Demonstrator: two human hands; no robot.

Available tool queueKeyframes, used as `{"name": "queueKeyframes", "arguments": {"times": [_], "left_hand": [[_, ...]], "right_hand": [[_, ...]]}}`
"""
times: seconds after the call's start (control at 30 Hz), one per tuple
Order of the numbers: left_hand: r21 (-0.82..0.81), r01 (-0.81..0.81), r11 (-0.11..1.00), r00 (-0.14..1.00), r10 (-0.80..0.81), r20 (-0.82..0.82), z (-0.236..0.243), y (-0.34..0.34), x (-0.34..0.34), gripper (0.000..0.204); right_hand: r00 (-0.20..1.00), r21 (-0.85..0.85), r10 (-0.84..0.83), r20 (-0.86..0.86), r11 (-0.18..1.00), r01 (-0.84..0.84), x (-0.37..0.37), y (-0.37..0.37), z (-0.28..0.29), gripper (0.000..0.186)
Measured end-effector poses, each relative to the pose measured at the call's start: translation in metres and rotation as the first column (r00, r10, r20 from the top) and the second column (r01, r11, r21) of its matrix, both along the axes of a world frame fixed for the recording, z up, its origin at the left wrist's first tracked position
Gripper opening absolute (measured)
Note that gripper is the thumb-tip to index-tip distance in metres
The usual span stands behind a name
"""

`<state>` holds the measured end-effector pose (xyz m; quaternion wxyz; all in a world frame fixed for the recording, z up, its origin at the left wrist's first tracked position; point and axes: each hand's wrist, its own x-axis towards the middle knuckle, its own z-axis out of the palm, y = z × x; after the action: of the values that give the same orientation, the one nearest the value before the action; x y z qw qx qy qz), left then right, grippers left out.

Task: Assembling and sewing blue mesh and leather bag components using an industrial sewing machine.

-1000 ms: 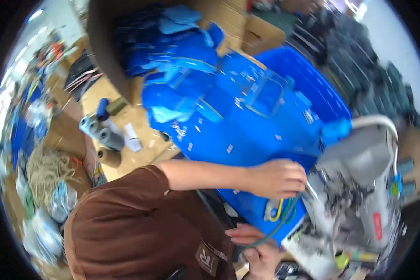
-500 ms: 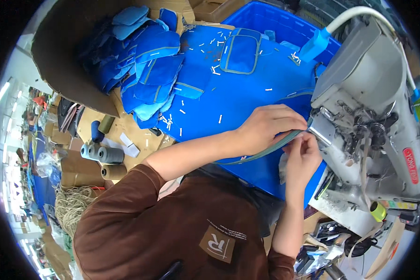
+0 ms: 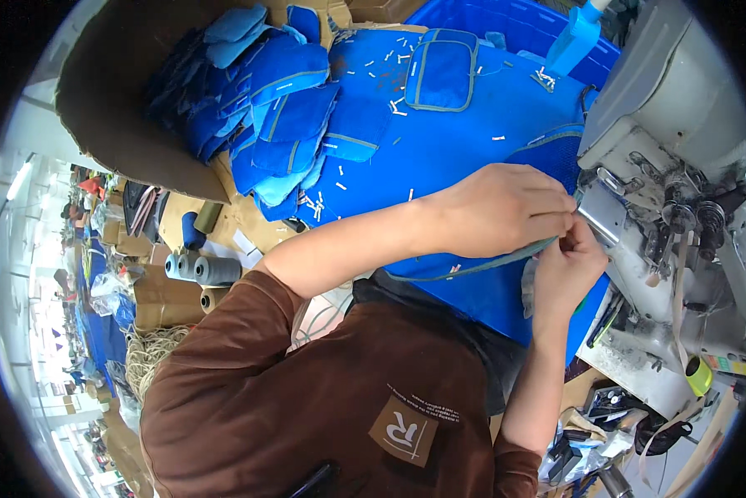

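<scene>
A blue fabric piece with a grey-green binding edge [image 3: 497, 265] runs in a curve below my hands. My left hand [image 3: 510, 209] bends over it from above, with fingers closed on the edge beside the sewing machine's metal plate [image 3: 599, 214]. Close by on the right, my right hand [image 3: 569, 270] pinches the same edge between thumb and fingers. The two hands' fingertips nearly meet, and they hide the gripped part of the fabric. Blue mesh [image 3: 560, 158] with a bound rim lies just beyond my left hand.
The grey sewing machine [image 3: 667, 108] fills the right side. A bound blue pouch piece [image 3: 441, 75] lies on the blue tabletop [image 3: 439, 158] among white scraps. Stacked blue pieces [image 3: 294, 116] sit at the left by a curved cardboard sheet [image 3: 124, 108]. Thread cones [image 3: 217, 270] stand nearer.
The view has shifted, so the scene sits differently in the picture. My left hand has turned further over the fabric edge. Both hands remain closed on it beside the machine.
</scene>
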<state>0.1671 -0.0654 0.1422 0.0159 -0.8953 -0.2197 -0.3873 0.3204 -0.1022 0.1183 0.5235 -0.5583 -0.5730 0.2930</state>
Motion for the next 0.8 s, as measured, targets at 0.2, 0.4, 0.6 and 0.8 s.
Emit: {"name": "queueKeyframes", "arguments": {"times": [0.2, 0.4, 0.6, 0.8], "left_hand": [[-0.205, 0.116, 0.972, 0.988, -0.091, 0.124, 0.001, 0.012, -0.006, 0.023], [-0.049, 0.107, 0.993, 0.994, -0.105, 0.025, 0.001, 0.016, -0.005, 0.023], [0.012, 0.074, 0.997, 0.996, -0.075, 0.048, -0.003, 0.015, -0.003, 0.025], [0.017, 0.046, 0.999, 0.994, -0.047, 0.1, -0.006, 0.009, 0.002, 0.027]], "right_hand": [[0.996, -0.016, 0.036, 0.086, 0.999, -0.035, -0.016, -0.002, -0.005, 0.011], [0.989, 0.023, 0.048, 0.137, 0.998, -0.052, -0.005, 0.001, -0.015, 0.014], [0.993, -0.076, 0.114, -0.043, 0.99, -0.117, 0.002, 0.0, -0.003, 0.012], [0.979, -0.1, 0.158, -0.125, 0.98, -0.171, 0.017, -0.002, 0.004, 0.015]]}}
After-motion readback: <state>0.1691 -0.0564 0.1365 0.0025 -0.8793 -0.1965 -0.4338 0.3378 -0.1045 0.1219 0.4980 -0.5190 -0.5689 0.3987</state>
